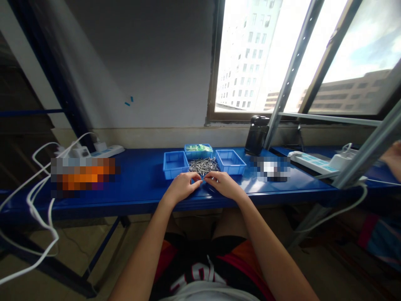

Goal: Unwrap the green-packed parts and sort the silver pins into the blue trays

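Observation:
A heap of small silvery metal pieces [204, 166], looking like screws or nails, lies on the table between the blue trays. At its near edge my left hand [183, 186] is closed, thumb and fingertips drawn together. My right hand [224, 184] faces it in a similar pinch, and the two sets of fingertips almost meet. Whatever they hold is too small to make out. Beside the heap stand a left blue tray [175, 172] and a right blue tray [232, 168], both seemingly without contents. Behind it, a third blue tray [185, 149] contains green-tinted clear plastic bags [199, 148].
The blue table [140, 184] runs along the wall. A black bottle [256, 136] stands behind the right tray, near a metal post. Power strips [316, 162] with white cables lie at both sides. Blurred-out items sit left and right. Another person's hand [393, 159] shows at far right.

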Tool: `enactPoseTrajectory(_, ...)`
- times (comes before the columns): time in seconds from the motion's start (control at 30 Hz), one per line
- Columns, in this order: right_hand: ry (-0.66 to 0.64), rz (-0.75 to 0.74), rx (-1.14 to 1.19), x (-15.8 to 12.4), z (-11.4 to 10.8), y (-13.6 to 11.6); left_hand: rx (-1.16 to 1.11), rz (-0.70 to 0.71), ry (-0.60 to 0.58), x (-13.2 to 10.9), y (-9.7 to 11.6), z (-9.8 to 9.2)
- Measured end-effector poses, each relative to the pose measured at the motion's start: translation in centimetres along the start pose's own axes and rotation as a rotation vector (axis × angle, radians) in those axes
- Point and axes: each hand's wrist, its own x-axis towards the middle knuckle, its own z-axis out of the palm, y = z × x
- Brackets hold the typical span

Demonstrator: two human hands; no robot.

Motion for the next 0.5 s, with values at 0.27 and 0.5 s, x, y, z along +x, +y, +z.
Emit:
enactPoseTrajectory(0.27, 0.013, 0.011, 0.005, -0.01, 0.04, -0.01, 0.012, -0.002, -0.020, -0.08, -0.09, 0.07)
enactPoseTrajectory(0.5, 0.014, 0.020, 0.000, -0.01, -0.14, -0.34, 0.000, 0.003, -0.024, -0.09, 0.10, -0.01)
